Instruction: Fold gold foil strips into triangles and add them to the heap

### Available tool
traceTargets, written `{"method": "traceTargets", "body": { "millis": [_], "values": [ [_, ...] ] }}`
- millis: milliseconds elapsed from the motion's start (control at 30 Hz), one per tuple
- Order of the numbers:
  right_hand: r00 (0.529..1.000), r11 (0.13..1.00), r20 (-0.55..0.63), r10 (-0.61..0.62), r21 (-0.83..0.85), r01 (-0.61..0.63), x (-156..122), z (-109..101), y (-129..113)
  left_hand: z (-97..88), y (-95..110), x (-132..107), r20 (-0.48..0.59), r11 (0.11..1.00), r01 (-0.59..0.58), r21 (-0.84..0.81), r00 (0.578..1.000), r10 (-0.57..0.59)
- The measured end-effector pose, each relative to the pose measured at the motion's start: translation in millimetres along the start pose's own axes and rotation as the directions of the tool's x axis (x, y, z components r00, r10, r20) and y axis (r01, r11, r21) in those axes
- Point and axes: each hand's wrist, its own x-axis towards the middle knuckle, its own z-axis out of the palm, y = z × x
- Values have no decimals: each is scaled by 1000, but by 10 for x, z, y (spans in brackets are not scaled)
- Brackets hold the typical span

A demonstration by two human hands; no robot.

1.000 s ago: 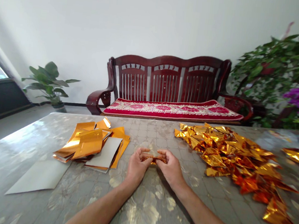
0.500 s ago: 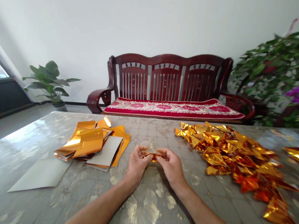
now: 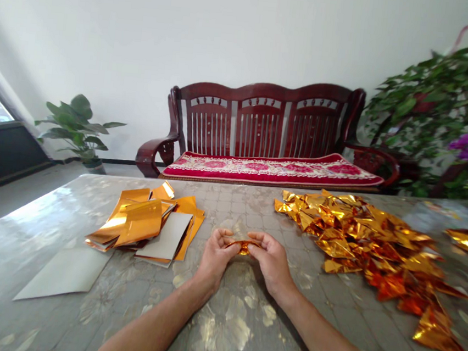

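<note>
A small folded piece of gold foil paper is stretched between my two hands, just above the table. My left hand pinches its left end with thumb and fingers. Its right end is gripped the same way by my right hand. The fingers cover both ends, so only the shiny middle shows. To the left lies a loose stack of flat gold foil sheets, some turned pale side up. On the right spreads a heap of folded gold foil pieces.
One pale sheet lies apart at the left on the patterned table. Clear plastic and more gold foil are at the far right. Beyond the table stand a wooden bench and potted plants.
Both hands keep their pinch on the gold foil paper in nearly the same place. Slightly more of its shiny middle shows between the thumbs now.
</note>
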Motion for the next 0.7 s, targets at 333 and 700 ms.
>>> {"method": "traceTargets", "body": {
  "millis": [333, 700],
  "values": [
    [1000, 974, 28, 6, -226, 0, 87, -46, 46, -29, -72, 84, -49, 993, -105, 47, 993, 107],
    [993, 966, 110, 34, -259, -5, 62, -59, 9, -92, -108, 92, -37, 994, -21, 110, 999, 25]
  ]
}}
